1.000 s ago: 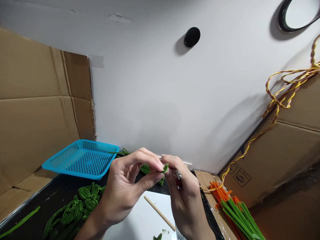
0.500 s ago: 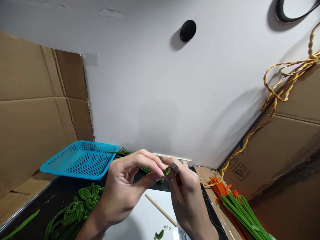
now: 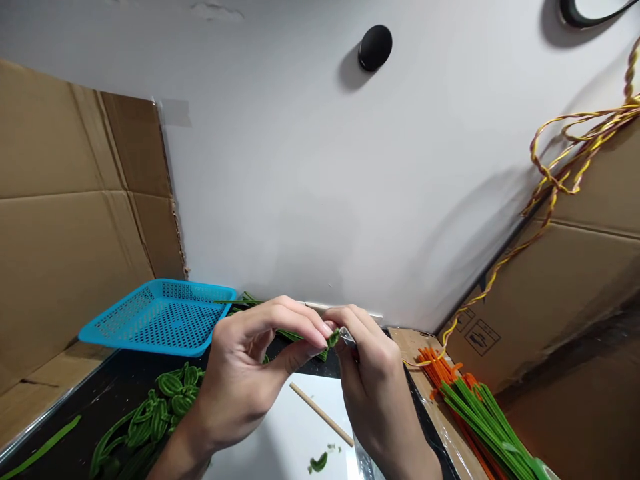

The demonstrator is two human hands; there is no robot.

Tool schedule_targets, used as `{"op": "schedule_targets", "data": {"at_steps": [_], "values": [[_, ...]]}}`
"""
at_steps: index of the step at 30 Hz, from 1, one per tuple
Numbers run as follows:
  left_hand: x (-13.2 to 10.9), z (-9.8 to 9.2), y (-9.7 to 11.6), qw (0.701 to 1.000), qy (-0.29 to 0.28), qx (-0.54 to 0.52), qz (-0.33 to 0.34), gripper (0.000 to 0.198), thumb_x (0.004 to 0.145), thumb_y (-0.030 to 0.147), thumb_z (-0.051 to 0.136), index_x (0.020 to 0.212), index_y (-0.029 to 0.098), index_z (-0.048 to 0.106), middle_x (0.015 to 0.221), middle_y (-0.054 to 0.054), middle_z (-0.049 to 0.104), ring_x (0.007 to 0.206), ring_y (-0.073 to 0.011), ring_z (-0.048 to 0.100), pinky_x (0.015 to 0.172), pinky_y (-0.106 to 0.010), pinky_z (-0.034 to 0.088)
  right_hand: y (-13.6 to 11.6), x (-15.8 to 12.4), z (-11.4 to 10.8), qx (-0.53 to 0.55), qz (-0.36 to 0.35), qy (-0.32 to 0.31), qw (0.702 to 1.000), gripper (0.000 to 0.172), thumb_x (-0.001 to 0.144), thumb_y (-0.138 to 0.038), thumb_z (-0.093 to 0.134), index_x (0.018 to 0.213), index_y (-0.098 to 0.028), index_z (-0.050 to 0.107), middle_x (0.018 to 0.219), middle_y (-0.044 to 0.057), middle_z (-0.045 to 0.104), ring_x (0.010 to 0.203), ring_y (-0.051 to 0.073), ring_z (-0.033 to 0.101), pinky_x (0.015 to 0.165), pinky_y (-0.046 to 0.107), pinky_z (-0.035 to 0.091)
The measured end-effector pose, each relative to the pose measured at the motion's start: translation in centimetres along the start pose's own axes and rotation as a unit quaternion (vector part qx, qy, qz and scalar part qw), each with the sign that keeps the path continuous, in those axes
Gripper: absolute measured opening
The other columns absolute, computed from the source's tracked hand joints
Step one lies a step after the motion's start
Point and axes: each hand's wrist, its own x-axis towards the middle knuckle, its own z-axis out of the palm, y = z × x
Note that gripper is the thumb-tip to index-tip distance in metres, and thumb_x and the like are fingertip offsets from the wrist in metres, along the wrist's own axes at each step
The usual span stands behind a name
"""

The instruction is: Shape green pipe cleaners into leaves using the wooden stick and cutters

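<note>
Held up at the centre, my left hand point(image 3: 253, 367) pinches a small fuzzy green piece of chenille stem point(image 3: 333, 339) between thumb and fingertips. My right hand point(image 3: 377, 373) is closed round a small metal tool point(image 3: 347, 335). Only the tool's shiny tip shows, right beside the green piece; its kind is hidden by the fingers. Below the hands lies a white board point(image 3: 285, 413) with a thin wooden stick point(image 3: 321, 414) on it. A curled green scrap point(image 3: 319, 462) and tiny bits of fluff rest near the stick.
Left of my hands, green leaf shapes of chenille stem point(image 3: 160, 413) are heaped on the black tabletop point(image 3: 95, 400), below a blue basket point(image 3: 175, 327). Green and orange stems point(image 3: 485, 413) lie at the right. Cardboard point(image 3: 65, 153) flanks the space, and a twisted yellow-brown cord point(image 3: 555, 180) hangs at right.
My right hand has turned the tool a little, so its tip now looks bright instead of dark. My left hand keeps its pinch. The view has shifted slightly.
</note>
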Motion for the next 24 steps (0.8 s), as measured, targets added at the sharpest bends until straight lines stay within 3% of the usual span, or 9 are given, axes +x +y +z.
{"op": "schedule_targets", "data": {"at_steps": [13,24], "values": [[0.05,-0.20,0.01,1.000,-0.017,0.009,0.006,0.022,0.094,0.005,0.073,0.091,0.026,0.080,0.092,-0.002,0.079,0.089,-0.0161,0.073,0.085,-0.028,0.060,0.24,0.00,0.17,-0.047,-0.015,0.020,0.999,0.037,0.088,0.007,0.039,0.096,-0.024,0.058,0.100,0.004,0.069,0.094,0.022,0.061,0.074,0.031,0.044],[0.08,-0.33,0.29,0.999,-0.018,0.040,0.008,0.021,0.097,0.007,0.069,0.090,0.024,0.079,0.090,-0.003,0.077,0.087,-0.0168,0.073,0.081,-0.028,0.060,0.63,-0.20,0.35,-0.073,-0.011,0.014,0.997,0.033,0.090,0.004,0.042,0.094,-0.024,0.058,0.098,0.003,0.068,0.091,0.022,0.058,0.070,0.032,0.040]]}}
